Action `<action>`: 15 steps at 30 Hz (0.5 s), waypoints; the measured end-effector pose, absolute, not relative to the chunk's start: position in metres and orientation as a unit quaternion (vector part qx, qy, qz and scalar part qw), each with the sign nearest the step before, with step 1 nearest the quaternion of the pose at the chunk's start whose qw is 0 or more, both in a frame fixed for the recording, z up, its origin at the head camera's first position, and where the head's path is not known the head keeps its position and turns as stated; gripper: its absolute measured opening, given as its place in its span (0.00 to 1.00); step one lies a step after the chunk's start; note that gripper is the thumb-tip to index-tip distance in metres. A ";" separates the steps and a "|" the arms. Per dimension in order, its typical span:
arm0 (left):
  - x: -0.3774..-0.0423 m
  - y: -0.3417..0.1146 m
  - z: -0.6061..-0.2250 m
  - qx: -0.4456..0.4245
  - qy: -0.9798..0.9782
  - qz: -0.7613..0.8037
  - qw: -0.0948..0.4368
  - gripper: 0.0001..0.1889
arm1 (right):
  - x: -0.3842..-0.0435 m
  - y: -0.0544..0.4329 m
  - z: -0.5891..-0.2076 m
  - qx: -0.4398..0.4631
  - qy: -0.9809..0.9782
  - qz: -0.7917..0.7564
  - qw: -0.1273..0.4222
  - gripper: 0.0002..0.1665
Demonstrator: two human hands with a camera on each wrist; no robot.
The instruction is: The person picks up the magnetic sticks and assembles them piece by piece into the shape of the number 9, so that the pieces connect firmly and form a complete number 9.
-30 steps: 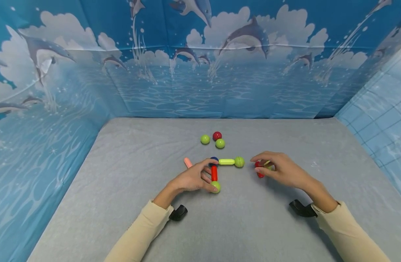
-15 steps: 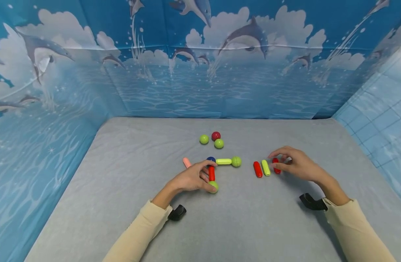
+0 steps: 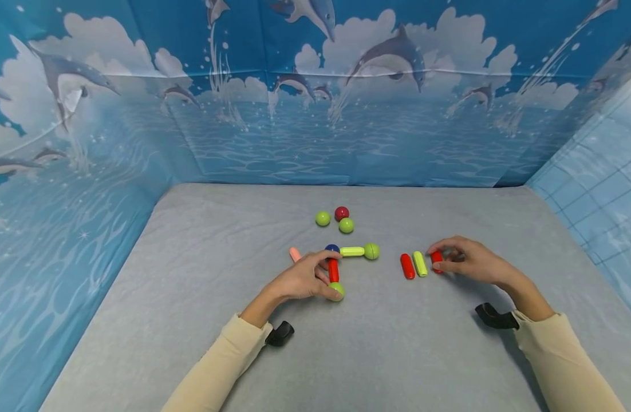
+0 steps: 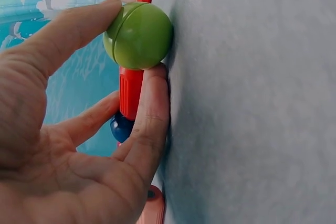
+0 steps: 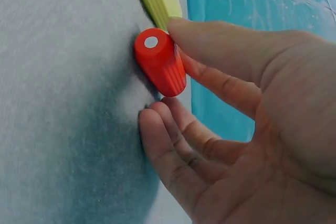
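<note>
My left hand holds the near green ball of an L-shaped build of magnetic rods and balls, with another finger at the blue corner ball. A red magnetic rod links these two; a yellow-green rod runs right from the blue ball to a second green ball. Partly hidden behind that hand is a pink rod. Over on the right, my right hand pinches a loose red rod between thumb and index finger; the rod lies on the cloth.
Left of the right hand lie a yellow-green rod and another red rod. Farther back sit two loose green balls and a red ball. A dolphin-print curtain borders the grey cloth-covered table.
My right hand has moved right, off the red and yellow-green rods, onto the rightmost red rod, closing its thumb and index finger there. The left hand stays nearly still at the build.
</note>
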State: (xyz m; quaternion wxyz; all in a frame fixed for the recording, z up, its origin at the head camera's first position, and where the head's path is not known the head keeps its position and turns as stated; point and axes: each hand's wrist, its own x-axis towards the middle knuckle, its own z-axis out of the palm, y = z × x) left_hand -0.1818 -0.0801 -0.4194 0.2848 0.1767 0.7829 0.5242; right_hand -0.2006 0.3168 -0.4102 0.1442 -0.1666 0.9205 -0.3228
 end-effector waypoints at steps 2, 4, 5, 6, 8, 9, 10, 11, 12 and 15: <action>-0.182 -0.080 -0.419 0.180 0.781 0.525 0.285 0.40 | -0.201 0.316 -0.409 -0.168 0.921 -0.318 0.149 0.20; -0.183 -0.080 -0.420 0.183 0.780 0.525 0.286 0.39 | -0.201 0.315 -0.408 -0.166 0.924 -0.310 0.149 0.21; -0.183 -0.079 -0.420 0.184 0.781 0.524 0.285 0.39 | -0.201 0.314 -0.407 -0.162 0.926 -0.306 0.149 0.21; -0.182 -0.079 -0.420 0.185 0.782 0.523 0.284 0.39 | -0.201 0.314 -0.407 -0.159 0.928 -0.302 0.148 0.22; -0.182 -0.079 -0.420 0.186 0.784 0.522 0.282 0.39 | -0.200 0.313 -0.407 -0.154 0.932 -0.295 0.146 0.22; -0.182 -0.079 -0.420 0.186 0.784 0.521 0.282 0.39 | -0.200 0.313 -0.408 -0.152 0.933 -0.292 0.145 0.22; -0.182 -0.079 -0.420 0.185 0.784 0.521 0.282 0.39 | -0.200 0.312 -0.408 -0.149 0.934 -0.291 0.145 0.21; -0.182 -0.079 -0.420 0.185 0.785 0.520 0.282 0.39 | -0.200 0.312 -0.408 -0.149 0.934 -0.290 0.145 0.21; -0.182 -0.079 -0.420 0.184 0.784 0.521 0.282 0.39 | -0.200 0.312 -0.409 -0.149 0.935 -0.289 0.144 0.21; -0.182 -0.078 -0.420 0.180 0.784 0.523 0.283 0.39 | -0.200 0.310 -0.409 -0.151 0.935 -0.288 0.141 0.21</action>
